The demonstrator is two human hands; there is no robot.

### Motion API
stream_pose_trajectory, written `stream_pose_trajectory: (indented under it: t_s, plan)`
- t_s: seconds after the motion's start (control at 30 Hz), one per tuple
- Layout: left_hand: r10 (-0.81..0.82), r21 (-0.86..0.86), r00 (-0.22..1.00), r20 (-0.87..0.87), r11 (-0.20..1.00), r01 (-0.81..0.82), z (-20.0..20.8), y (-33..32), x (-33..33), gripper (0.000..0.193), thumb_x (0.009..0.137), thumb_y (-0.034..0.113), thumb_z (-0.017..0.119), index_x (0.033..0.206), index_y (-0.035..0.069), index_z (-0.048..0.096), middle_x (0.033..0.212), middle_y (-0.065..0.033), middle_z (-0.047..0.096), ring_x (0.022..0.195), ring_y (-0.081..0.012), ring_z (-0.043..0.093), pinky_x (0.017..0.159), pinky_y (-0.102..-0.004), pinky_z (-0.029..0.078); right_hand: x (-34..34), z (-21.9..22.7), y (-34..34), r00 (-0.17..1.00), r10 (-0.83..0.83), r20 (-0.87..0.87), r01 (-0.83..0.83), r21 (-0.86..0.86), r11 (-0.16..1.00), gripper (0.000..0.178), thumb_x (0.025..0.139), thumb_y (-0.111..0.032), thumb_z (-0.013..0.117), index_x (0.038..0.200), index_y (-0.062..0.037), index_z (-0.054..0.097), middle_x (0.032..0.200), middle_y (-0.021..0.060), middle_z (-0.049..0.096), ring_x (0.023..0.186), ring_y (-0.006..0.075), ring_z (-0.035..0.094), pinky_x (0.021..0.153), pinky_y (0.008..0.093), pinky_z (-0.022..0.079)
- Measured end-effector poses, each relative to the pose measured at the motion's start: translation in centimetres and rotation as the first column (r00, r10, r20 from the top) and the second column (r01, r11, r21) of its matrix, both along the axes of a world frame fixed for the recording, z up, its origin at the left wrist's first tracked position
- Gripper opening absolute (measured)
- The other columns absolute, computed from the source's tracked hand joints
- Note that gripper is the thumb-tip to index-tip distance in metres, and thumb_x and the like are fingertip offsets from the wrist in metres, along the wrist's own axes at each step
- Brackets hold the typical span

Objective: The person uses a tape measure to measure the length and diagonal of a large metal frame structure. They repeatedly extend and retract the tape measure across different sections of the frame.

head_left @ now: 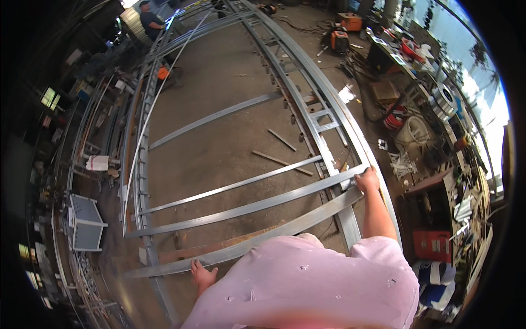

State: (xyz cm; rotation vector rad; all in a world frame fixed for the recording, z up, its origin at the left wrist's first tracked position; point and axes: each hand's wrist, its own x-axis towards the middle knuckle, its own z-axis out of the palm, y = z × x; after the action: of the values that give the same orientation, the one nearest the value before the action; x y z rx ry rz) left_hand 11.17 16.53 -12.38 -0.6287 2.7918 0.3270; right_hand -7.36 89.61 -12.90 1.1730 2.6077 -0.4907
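Note:
My right hand [368, 179] is closed around the right end of a long grey square metal tube [246, 209], which lies across a large metal frame [327, 159]. Closer to me, a second metal tube [323, 214] spans the same frame, and its right end is just below my right hand. My left hand [204, 275] is at this nearer tube's near edge toward its left part, fingertips against it and thumb spread apart. Beyond both tubes runs a thinner metal bar [235, 188]. My body hides part of the nearer tube's lower side.
Two loose strips [282, 162] lie on the floor inside the frame. A long thin rod [147, 120] runs along its left side. Orange machines [339, 41] and a cluttered bench [405, 63] stand right. A grey metal box [86, 222] is left. Another person [150, 21] stands far back.

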Motion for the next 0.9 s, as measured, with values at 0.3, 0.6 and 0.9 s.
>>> stream_pose_trajectory:
  t_s: [0.3, 0.6, 0.9]
  plan:
    - [0.068, -0.042, 0.996, 0.059, 0.997, -0.065, 0.3, 0.8, -0.4, 0.104, 0.072, 0.036, 0.089, 0.153, 0.000, 0.035, 0.164, -0.0182, 0.028, 0.151, -0.0362, 0.029, 0.124, -0.0431, 0.030, 0.1, -0.8, 0.5, 0.992, 0.120, -0.040, -0.118, 0.051, 0.992, 0.065, 0.087, -0.037, 0.079, 0.132, 0.0026, 0.056, 0.158, 0.0207, 0.040, 0.132, 0.0376, 0.057, 0.108, 0.0455, 0.049]
    - [0.102, -0.049, 0.994, 0.041, 0.994, -0.100, 0.1, 1.2, -0.5, 0.104, 0.070, 0.037, 0.090, 0.153, 0.002, 0.037, 0.164, -0.0173, 0.029, 0.151, -0.0356, 0.030, 0.124, -0.0425, 0.032, -0.1, 0.2, 0.1, 0.992, 0.097, -0.080, -0.093, 0.052, 0.994, 0.060, 0.086, -0.036, 0.079, 0.128, 0.0021, 0.058, 0.155, 0.0208, 0.043, 0.126, 0.0383, 0.060, 0.105, 0.0465, 0.051]
    - [0.113, -0.064, 0.992, 0.057, 0.992, -0.110, -0.4, 1.1, -0.3, 0.104, 0.071, 0.038, 0.090, 0.153, 0.004, 0.036, 0.165, -0.0155, 0.028, 0.151, -0.0346, 0.029, 0.123, -0.0429, 0.033, -0.1, -1.5, 0.6, 0.984, 0.141, -0.109, -0.136, 0.055, 0.989, 0.057, 0.087, -0.033, 0.079, 0.126, 0.0026, 0.059, 0.152, 0.0212, 0.043, 0.124, 0.0382, 0.061, 0.104, 0.0458, 0.052]
